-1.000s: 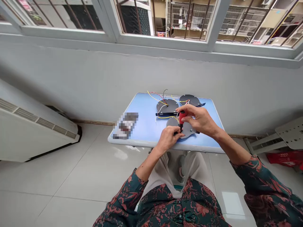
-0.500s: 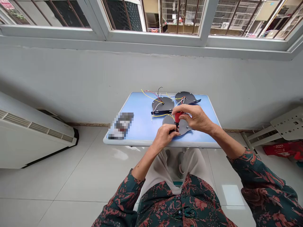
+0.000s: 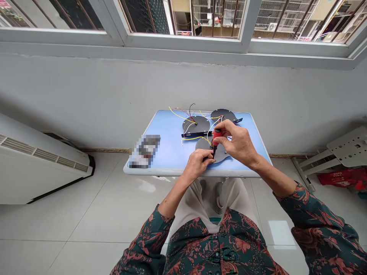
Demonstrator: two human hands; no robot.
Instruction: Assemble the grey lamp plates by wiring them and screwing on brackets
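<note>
My right hand (image 3: pixel 236 143) is closed around a red-handled screwdriver (image 3: pixel 215 138), held upright with its tip down on the nearest grey round plate (image 3: pixel 219 152). My left hand (image 3: pixel 198 162) is closed in a pinch at the plate's near edge, right beside the screwdriver tip; what it pinches is too small to make out. Two more grey round plates (image 3: pixel 197 124) (image 3: pixel 223 114) lie further back, with a black bracket (image 3: pixel 192 134) and yellow, red, white and black wires (image 3: pixel 183 114) running from them. All of this rests on a small light-blue table (image 3: pixel 169 147).
A blurred-out object (image 3: pixel 145 151) sits at the table's left edge. A white radiator-like unit (image 3: pixel 37 160) stands on the floor to the left. A white perforated frame (image 3: pixel 338 151) and a red bag (image 3: pixel 342 177) lie to the right. A grey wall with windows rises behind.
My hands stay on the nearest plate with the screwdriver. The right hand's fingers have shifted a little on the handle. The camera view has drifted slightly.
</note>
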